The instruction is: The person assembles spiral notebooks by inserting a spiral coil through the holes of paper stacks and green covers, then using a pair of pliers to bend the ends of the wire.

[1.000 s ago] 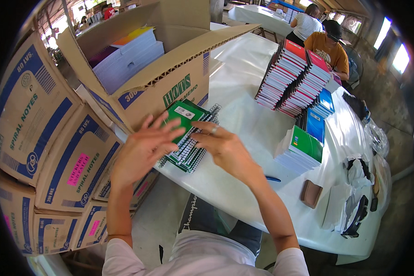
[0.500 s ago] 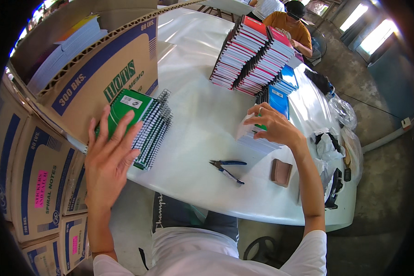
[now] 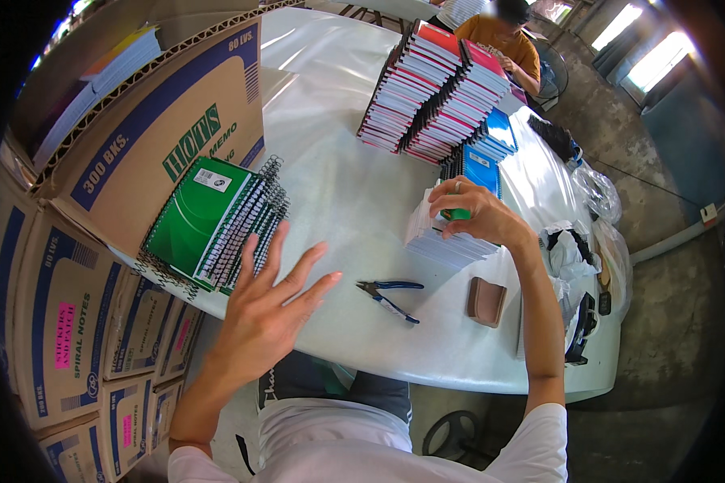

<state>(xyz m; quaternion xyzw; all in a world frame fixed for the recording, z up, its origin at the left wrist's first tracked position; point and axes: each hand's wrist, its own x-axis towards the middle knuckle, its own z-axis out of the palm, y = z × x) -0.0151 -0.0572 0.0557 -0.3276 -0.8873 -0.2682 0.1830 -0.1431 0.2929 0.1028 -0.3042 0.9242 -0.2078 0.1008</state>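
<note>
Left hand [image 3: 267, 318] splays empty; at its two o'clock, right hand [image 3: 477, 212] curls over pads [image 3: 441, 244], grasp unclear; likely stiff: pinch edges

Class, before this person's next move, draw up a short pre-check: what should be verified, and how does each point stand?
1. Left hand empty: ok, fingers spread.
2. Right hand gripping the green-topped stack: cannot tell; it covers the top.
3. Cutters clear of both hands: ok, lying on the table.
4. Green spiral notebooks squared up: not ok, lower ones stick out beyond the top one.
5. Red notebooks stacked clear of both hands: ok.
</note>
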